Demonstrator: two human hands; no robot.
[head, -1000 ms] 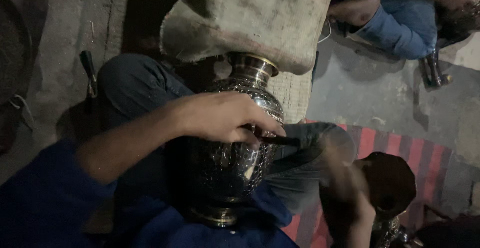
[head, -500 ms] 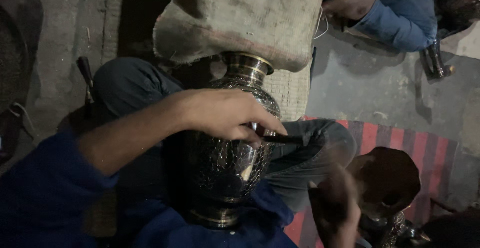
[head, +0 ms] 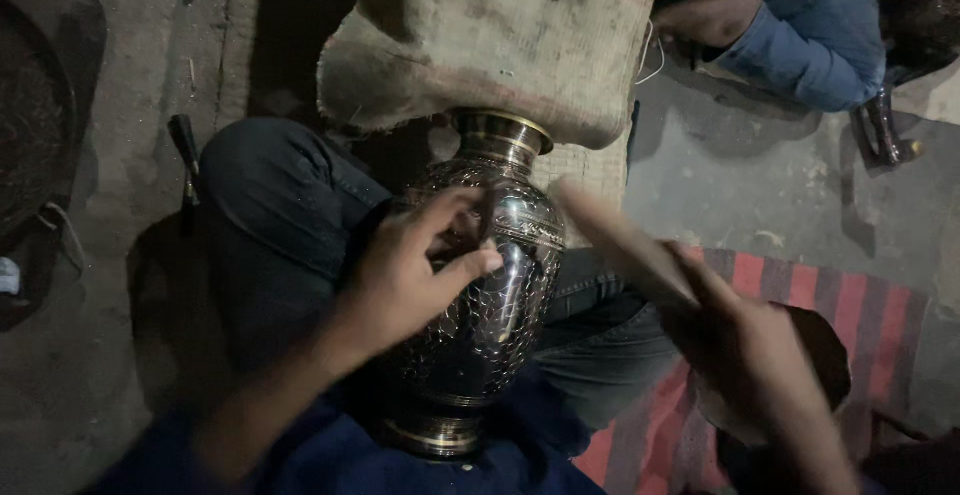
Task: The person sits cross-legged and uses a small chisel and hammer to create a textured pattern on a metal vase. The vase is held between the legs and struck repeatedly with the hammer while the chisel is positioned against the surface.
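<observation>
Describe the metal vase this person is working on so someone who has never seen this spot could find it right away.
Start at the big burlap sack at the top of the view; the vase lies with its gold-rimmed mouth pressed against it, resting on the seated person's lap. The left hand steadies its shoulder, and the right hand holds a blurred stick-like tool beside it. It alone is dark, shiny metal with fine engraved crackle patterning.

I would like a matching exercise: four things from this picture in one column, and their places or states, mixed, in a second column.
1. metal vase
2. burlap sack
3. left hand
4. striped mat

a. on the floor at the right
b. resting on the vase's body
c. lying across the person's lap
d. against the vase's mouth

Pairs: 1-c, 2-d, 3-b, 4-a
</observation>
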